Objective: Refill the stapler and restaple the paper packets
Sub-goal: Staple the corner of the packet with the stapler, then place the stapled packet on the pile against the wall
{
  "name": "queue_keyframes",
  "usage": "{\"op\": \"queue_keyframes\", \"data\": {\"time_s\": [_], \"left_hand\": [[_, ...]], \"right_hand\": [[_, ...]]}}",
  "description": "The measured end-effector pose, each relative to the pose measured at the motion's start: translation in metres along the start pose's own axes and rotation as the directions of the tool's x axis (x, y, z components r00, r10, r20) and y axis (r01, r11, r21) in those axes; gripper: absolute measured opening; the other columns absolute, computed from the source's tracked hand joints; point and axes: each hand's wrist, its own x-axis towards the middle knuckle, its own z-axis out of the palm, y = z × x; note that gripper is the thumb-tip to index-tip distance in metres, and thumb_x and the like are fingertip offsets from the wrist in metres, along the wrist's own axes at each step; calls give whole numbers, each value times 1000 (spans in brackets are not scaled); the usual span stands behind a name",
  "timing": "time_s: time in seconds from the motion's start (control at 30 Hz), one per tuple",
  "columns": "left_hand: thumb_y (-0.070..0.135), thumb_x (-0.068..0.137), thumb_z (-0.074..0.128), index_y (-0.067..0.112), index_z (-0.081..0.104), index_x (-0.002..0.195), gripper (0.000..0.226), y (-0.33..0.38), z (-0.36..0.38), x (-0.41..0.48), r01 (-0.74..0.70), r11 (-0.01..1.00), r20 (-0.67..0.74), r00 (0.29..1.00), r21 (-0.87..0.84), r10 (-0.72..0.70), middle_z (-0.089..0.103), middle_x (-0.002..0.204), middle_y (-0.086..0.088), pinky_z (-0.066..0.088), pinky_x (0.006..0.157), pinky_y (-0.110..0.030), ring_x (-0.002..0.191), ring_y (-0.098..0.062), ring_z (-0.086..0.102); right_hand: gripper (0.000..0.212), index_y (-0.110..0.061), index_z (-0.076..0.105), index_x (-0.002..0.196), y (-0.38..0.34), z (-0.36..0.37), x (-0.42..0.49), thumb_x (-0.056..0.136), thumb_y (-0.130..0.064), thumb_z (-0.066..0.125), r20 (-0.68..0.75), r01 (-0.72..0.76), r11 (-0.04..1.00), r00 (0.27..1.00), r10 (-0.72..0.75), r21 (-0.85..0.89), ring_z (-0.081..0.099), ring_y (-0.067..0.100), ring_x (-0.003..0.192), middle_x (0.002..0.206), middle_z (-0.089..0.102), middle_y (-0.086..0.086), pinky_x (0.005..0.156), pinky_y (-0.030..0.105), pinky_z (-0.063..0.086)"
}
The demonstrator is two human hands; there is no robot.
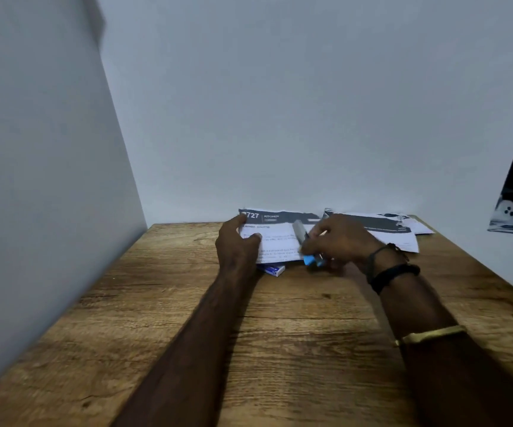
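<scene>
Near the far edge of the table [310,318], the paper packet [276,238] is pinched by the left hand [236,245] and the stapler [300,234] is gripped by the right hand [341,241]; sheets should be squared before pressing.

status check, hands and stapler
Left hand holds paper packet. Right hand grips stapler over it. Staple box at packet's near edge, more papers behind right.

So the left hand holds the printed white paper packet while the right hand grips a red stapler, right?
Not red: the head view shows a grey and blue stapler in the right hand. The left hand does hold the printed white paper packet.
</scene>
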Motion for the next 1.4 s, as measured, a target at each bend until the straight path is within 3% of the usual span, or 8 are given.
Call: {"op": "queue_keyframes", "data": {"time_s": [0.1, 0.23, 0.43, 0.7, 0.9, 1.07, 1.27, 1.4], "left_hand": [[-2, 85, 69, 5, 53, 142, 59, 0, -1, 0, 5, 1000, -48, 999, -15, -6, 57, 142, -11, 32, 85, -5, 122, -17, 55], [3, 87, 69, 6, 50, 145, 61, 0, -2, 3, 41, 999, -63, 997, 15, -40, 55, 146, -10, 37, 105, -21, 132, -23, 53], [6, 85, 72, 7, 52, 144, 62, -2, -2, 8, 97, 995, -78, 992, -11, -98, 57, 145, -11, 41, 110, -27, 130, -25, 56], [4, 83, 72, 4, 59, 137, 55, 3, -2, 12, 116, 982, -133, 982, -150, -136, 63, 137, -12, 41, 95, -21, 116, -23, 60], [1, 85, 71, 4, 53, 143, 61, 4, 4, 10, 97, 965, -96, 988, -243, -123, 59, 142, -12, 50, 100, -30, 118, -23, 59], [-3, 86, 72, 5, 53, 142, 59, 3, 24, 6, 145, 942, 89, 988, -304, -124, 62, 136, -16, 50, 107, -48, 121, -32, 62], [5, 82, 81, 7, 62, 132, 53, 27, 62, 1, 123, 949, 198, 978, -292, -66, 58, 138, -17, 60, 90, -52, 114, -37, 66], [14, 74, 89, 3, 67, 125, 56, 44, 91, -4, -21, 985, 319, 945, -172, 75, 54, 143, -17, 51, 104, -52, 125, -36, 59]], "right_hand": [[21, -13, 74, 74, -3, 2, -10, 66, -27, 88, 161, -36, 976, 984, 71, -214, 75, 19, 63, 69, 73, 3, 56, 29, 58], [36, -16, 67, 82, -8, 7, -16, 64, -37, 90, 209, -22, 888, 969, 131, -459, 74, 27, 91, 93, 73, 6, 83, 45, 64], [50, -16, 67, 90, -5, 11, -15, 61, -49, 92, 196, -34, 863, 969, 152, -503, 70, 23, 95, 101, 73, 5, 83, 44, 63], [21, -25, 61, 110, 12, 22, 5, 89, -28, 66, -149, -48, 996, 987, 59, 80, 74, 27, 87, 105, 74, 8, 77, 37, 59], [43, -16, 49, 128, 14, 14, 9, 87, -17, 62, -252, 26, 748, 949, 190, 664, 76, 18, 65, 92, 77, 10, 54, 27, 54], [59, -30, 46, 136, 19, 1, 7, 88, -3, 65, -434, 158, 723, 876, 212, 673, 76, 17, 60, 95, 71, 9, 53, 28, 61], [16, -9, 78, 100, 47, -25, 12, 85, -5, 75, -594, 113, 835, 754, 282, 539, 72, 8, 53, 90, 75, 8, 55, 24, 62], [22, -6, 77, 105, 71, -38, 14, 83, -9, 78, -642, 76, 858, 698, 318, 507, 77, 30, 78, 88, 75, 11, 86, 46, 63]]}}
